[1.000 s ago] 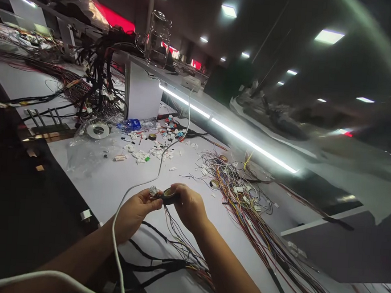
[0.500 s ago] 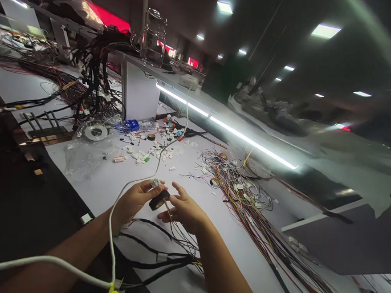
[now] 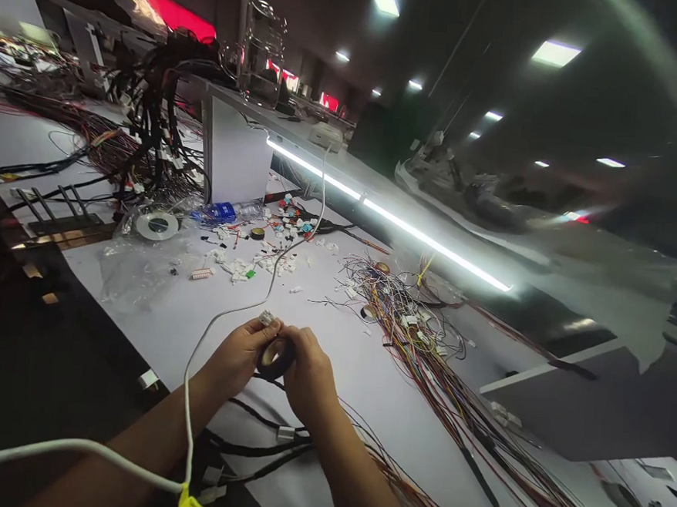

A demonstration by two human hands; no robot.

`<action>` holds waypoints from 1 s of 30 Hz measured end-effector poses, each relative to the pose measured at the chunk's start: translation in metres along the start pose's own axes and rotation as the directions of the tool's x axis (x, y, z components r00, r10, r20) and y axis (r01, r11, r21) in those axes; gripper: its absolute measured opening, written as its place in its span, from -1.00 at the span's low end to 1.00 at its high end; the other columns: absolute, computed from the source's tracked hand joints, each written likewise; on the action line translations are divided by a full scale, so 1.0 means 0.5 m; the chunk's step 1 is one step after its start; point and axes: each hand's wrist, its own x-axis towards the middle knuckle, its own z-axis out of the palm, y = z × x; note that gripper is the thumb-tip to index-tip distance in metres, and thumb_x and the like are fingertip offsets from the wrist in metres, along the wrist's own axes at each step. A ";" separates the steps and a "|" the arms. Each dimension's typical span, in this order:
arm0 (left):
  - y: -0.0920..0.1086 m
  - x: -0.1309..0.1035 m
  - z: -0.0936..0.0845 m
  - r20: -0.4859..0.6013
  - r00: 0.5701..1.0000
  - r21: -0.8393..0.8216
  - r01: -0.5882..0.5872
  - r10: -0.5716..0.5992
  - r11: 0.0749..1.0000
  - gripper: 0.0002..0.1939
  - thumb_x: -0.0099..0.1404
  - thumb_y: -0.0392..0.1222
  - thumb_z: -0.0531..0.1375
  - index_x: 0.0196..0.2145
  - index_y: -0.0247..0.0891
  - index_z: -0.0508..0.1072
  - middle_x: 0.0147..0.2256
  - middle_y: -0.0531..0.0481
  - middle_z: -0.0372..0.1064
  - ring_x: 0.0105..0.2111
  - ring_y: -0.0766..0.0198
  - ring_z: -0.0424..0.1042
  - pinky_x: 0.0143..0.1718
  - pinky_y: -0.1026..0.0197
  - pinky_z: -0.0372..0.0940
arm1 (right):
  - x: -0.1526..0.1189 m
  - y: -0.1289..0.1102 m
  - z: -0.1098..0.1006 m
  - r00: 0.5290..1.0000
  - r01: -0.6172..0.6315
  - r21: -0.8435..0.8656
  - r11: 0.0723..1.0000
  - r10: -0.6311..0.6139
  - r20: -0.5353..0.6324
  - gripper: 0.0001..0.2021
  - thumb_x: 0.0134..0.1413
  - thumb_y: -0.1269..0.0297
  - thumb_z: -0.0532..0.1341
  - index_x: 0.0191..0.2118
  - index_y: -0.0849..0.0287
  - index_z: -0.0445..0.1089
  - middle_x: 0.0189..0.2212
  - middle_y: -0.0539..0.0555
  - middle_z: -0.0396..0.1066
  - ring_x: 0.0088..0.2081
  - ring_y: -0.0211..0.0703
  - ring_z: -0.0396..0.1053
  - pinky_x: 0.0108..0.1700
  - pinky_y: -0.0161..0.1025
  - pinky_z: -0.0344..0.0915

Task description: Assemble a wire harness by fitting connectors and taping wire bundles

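My left hand (image 3: 246, 353) is closed, with a small white connector (image 3: 266, 318) pinched at its fingertips. My right hand (image 3: 308, 375) meets it at the fingertips, its fingers curled over a roll of black tape (image 3: 275, 359). The roll hangs between both hands, its hollow core facing me. Exactly where the fingers grip the tape, and the wires behind the connector, are hidden. Black-sleeved cables (image 3: 255, 446) lie on the white table (image 3: 204, 352) below my hands.
A white cord (image 3: 216, 318) crosses the table left of my hands. Loose connectors (image 3: 238, 268), a blue-labelled bottle (image 3: 219, 213) and a plastic bag with a white roll (image 3: 156, 226) lie beyond. A long wire bundle (image 3: 423, 367) runs along the right; a lamp strip (image 3: 432, 241) stretches above.
My right hand has closed in from spread fingers to meet my left hand at the tape. The tape roll has turned to show its core. The view has shifted slightly.
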 end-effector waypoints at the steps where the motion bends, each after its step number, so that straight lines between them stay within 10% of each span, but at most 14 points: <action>1: -0.004 -0.001 0.001 -0.003 1.000 -0.022 -0.017 0.017 1.000 -0.83 0.12 -0.10 0.35 -0.40 -0.24 0.53 -0.41 0.04 0.44 -0.38 0.32 0.39 -0.25 0.28 0.30 | -0.001 0.013 -0.003 0.995 -0.080 0.133 0.988 0.088 -0.054 -0.79 0.14 0.24 0.09 -0.10 0.04 0.31 -0.34 0.00 0.37 -0.41 -0.24 0.35 -0.34 -0.26 0.28; 5: -0.007 -0.005 0.008 0.114 0.982 0.017 -0.152 0.149 0.988 -0.86 0.19 -0.11 0.30 -0.38 -0.23 0.55 -0.25 -0.05 0.47 -0.14 0.21 0.38 -0.02 0.17 0.25 | -0.003 0.053 -0.038 0.844 -0.485 0.536 0.691 0.531 0.078 -0.69 0.09 0.07 0.12 -0.10 0.10 0.17 -0.41 -0.06 0.30 -0.71 -0.44 0.11 -0.67 -0.43 -0.02; 8: 0.009 -0.003 0.015 0.194 0.963 0.177 -0.221 0.186 0.959 -0.82 0.25 -0.07 0.24 -0.28 -0.20 0.54 -0.11 -0.11 0.45 -0.10 0.17 0.38 -0.03 0.15 0.24 | -0.009 0.049 -0.068 0.817 -0.570 0.498 0.653 0.517 0.256 -0.56 -0.02 0.12 0.21 -0.01 0.08 0.13 -0.17 0.06 0.30 -0.69 -0.46 0.20 -0.70 -0.45 -0.08; 12: 0.023 0.006 0.022 0.113 0.973 0.304 -0.227 0.202 0.925 -0.81 0.26 -0.06 0.24 -0.22 -0.19 0.51 -0.30 0.01 0.44 -0.45 0.36 0.34 -0.32 0.26 0.28 | -0.026 0.020 -0.071 0.972 -0.219 0.305 0.927 0.179 0.152 -0.50 -0.09 0.36 0.20 0.05 -0.03 0.21 0.05 0.12 0.21 -0.48 -0.37 0.31 -0.50 -0.33 0.23; 16: 0.008 0.007 0.023 0.006 0.994 0.165 -0.106 0.106 0.981 -0.78 0.23 -0.03 0.25 -0.24 -0.22 0.50 -0.52 0.11 0.36 -0.58 0.40 0.28 -0.47 0.30 0.25 | -0.036 0.020 -0.047 0.995 0.076 0.072 0.994 -0.081 0.064 -0.70 -0.01 0.39 0.17 -0.12 -0.04 0.40 -0.02 0.06 0.29 -0.36 -0.27 0.32 -0.25 -0.21 0.31; 20: -0.003 0.003 0.033 0.078 0.974 0.029 -0.215 0.212 0.976 -0.82 0.18 -0.07 0.31 -0.41 -0.24 0.50 -0.37 -0.01 0.48 -0.22 0.21 0.45 -0.09 0.17 0.30 | -0.040 0.054 -0.069 0.907 -0.404 0.390 0.827 0.417 0.054 -0.74 0.13 0.16 0.11 -0.09 0.11 0.29 -0.30 0.05 0.33 -0.63 -0.41 0.13 -0.63 -0.38 0.08; 23: 0.011 0.001 0.051 0.217 0.943 0.072 -0.274 0.253 0.959 -0.78 0.24 0.01 0.23 -0.33 -0.20 0.46 -0.25 -0.05 0.50 -0.13 0.11 0.46 0.00 0.01 0.27 | -0.046 0.056 -0.101 0.832 -0.552 0.431 0.714 0.504 0.231 -0.55 0.06 0.08 0.19 0.07 0.03 0.17 -0.13 0.08 0.27 -0.65 -0.49 0.11 -0.67 -0.43 0.00; 30: 0.025 0.012 0.060 0.074 0.947 0.359 -0.317 0.312 0.878 -0.77 0.29 0.00 0.18 -0.30 -0.22 0.41 -0.35 0.02 0.50 -0.59 0.40 0.32 -0.49 0.27 0.25 | -0.048 0.011 -0.085 0.993 0.083 0.039 0.996 -0.087 0.086 -0.69 0.03 0.35 0.17 -0.08 -0.09 0.40 0.03 0.05 0.24 -0.42 -0.32 0.27 -0.29 -0.22 0.29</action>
